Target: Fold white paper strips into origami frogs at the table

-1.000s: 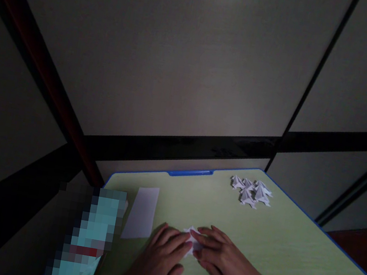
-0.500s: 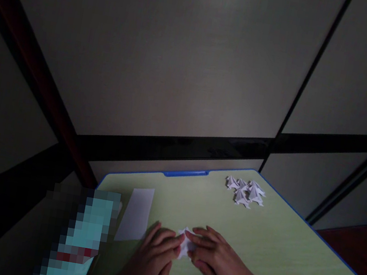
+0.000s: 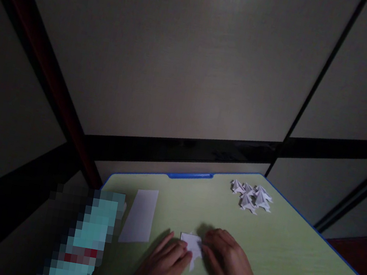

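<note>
A small piece of folded white paper [image 3: 192, 241] lies on the table in front of me, with a flat top edge and a narrow point toward me. My left hand [image 3: 165, 262] bends over its left side, fingertips pressing it down. At its right edge, my right hand [image 3: 227, 257] has its fingers closed in a pinch, and part of that edge is hidden behind them. Several folded white paper figures [image 3: 250, 197], shaped like frogs, sit grouped at the far right. A flat rectangular sheet of white paper [image 3: 139, 217] rests to the left of my left hand.
The light green table [image 3: 289, 263] has a blue rim, with a blue strip [image 3: 190, 175] along its far edge. On the left stands a device with a pixelated screen [image 3: 90, 230]. Pale panels [image 3: 193, 78] with a dark band rise behind the table.
The folded paper has been turned, now showing a flat edge away from me. My right hand has shifted from over the paper to its right edge. The camera view has shifted slightly.
</note>
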### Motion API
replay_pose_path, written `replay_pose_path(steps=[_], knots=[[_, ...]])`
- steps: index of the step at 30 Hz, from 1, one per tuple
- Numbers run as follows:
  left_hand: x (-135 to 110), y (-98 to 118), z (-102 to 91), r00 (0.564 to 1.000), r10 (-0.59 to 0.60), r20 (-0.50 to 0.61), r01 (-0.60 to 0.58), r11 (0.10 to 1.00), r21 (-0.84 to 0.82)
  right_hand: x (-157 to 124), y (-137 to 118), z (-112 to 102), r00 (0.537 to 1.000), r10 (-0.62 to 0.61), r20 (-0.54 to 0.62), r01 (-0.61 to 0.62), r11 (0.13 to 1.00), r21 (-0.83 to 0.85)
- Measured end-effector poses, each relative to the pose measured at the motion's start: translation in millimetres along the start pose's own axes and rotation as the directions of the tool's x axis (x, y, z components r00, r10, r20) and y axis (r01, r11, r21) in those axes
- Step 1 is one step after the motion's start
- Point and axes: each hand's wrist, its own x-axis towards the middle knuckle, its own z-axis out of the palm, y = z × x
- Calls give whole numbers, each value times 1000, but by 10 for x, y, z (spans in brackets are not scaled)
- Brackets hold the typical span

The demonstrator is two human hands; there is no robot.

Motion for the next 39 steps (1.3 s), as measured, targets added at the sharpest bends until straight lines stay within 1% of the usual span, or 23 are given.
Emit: replay_pose_path(steps=[2, 4, 9, 13, 15, 18, 22, 24, 26, 29, 36, 39], knots=[[-3, 5, 0, 1000, -26, 9, 26, 1000, -6, 21, 7, 24, 998, 63, -18, -63, 998, -18], [-8, 6, 2, 999, -35, 9, 36, 999, -15, 31, 9, 49, 995, 97, -22, -98, 994, -41], [-25, -10, 6, 999, -39, -6, 38, 999, -36, 29, 13, 110, 992, 121, -18, -122, 992, -42], [-42, -34, -3, 997, -69, 20, 69, 997, -26, 32, 30, 138, 990, 139, -30, -139, 990, 10], [-49, -43, -6, 997, -67, 36, 67, 998, -6, 39, 39, 151, 988, 144, -51, -141, 988, 64], [-53, -45, -4, 999, -12, 50, 10, 999, 42, 53, 48, 171, 986, 154, -66, -137, 969, 205], [-49, -35, 5, 998, 19, 64, -25, 995, 96, 74, 60, 197, 982, 187, -15, -162, 887, 433], [-46, -32, 10, 997, 17, 76, -26, 994, 110, 84, 75, 214, 978, 210, -4, -179, 844, 505], [-43, -31, 15, 996, 16, 87, -26, 992, 122, 91, 93, 232, 974, 225, -4, -187, 819, 542], [-39, -31, 27, 996, 11, 90, -24, 990, 138, 97, 111, 251, 973, 230, -1, -190, 806, 561], [-27, -14, 66, 998, -10, 67, 0, 989, 147, 103, 105, 244, 973, 229, 5, -194, 815, 545], [-15, 0, 61, 997, -28, 75, 16, 988, 156, 106, 98, 235, 980, 199, -5, -170, 850, 498]])
